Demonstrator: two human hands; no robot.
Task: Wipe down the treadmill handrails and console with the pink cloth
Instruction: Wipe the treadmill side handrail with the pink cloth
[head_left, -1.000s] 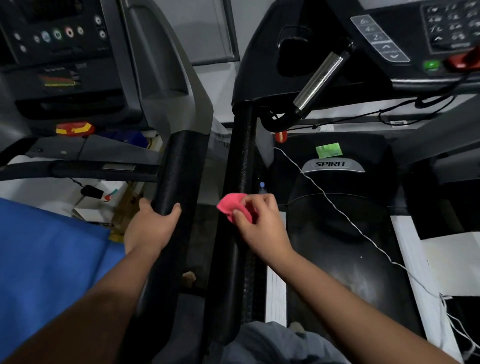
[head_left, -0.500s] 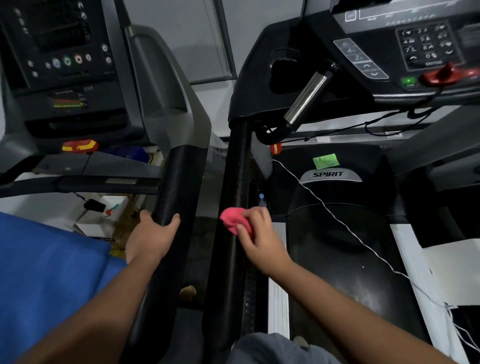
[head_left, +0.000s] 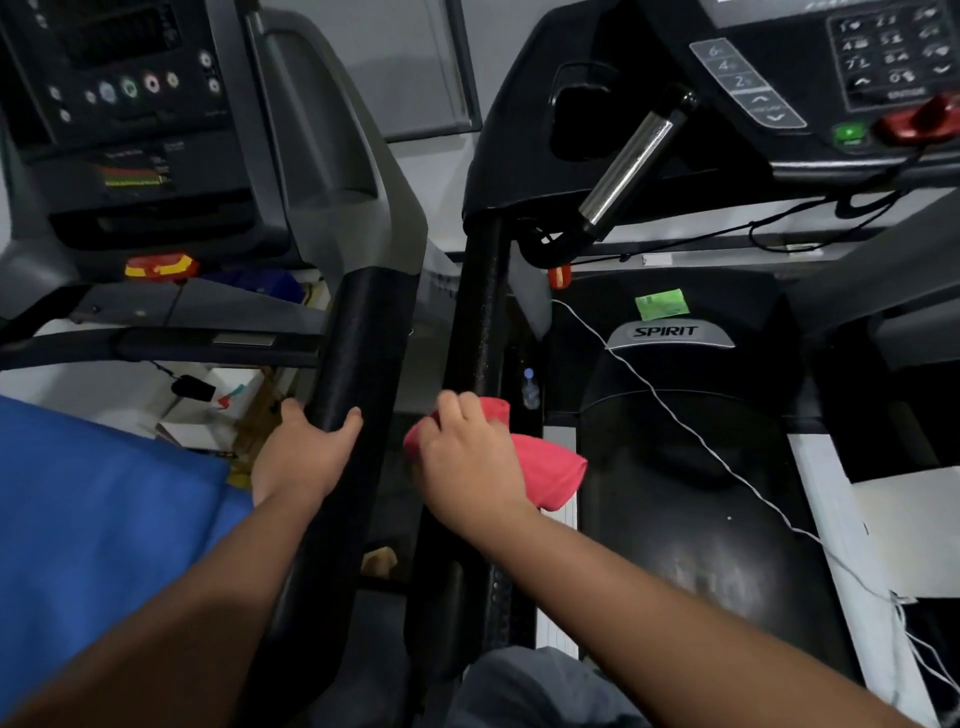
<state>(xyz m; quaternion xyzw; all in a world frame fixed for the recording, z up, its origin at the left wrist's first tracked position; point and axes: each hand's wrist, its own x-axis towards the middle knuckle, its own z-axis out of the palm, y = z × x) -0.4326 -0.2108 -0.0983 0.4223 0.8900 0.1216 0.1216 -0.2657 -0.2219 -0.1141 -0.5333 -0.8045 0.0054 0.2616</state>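
Head view: we have one hand on each of two neighbouring rails.
Cloth: the pink cloth is bunched on the rail, under our right hand.
Right hand: fingers curled, gripping the cloth.
Left hand: wrapped round the other rail.
Axis: the rail runs away from us toward the console; we judge the next stroke follows it, and our right hand is the nearer.

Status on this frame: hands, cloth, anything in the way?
Left hand grips the neighbouring machine's handrail. Right hand holds pink cloth on the Spirit treadmill's handrail. White cord crosses the deck, apart from that rail.
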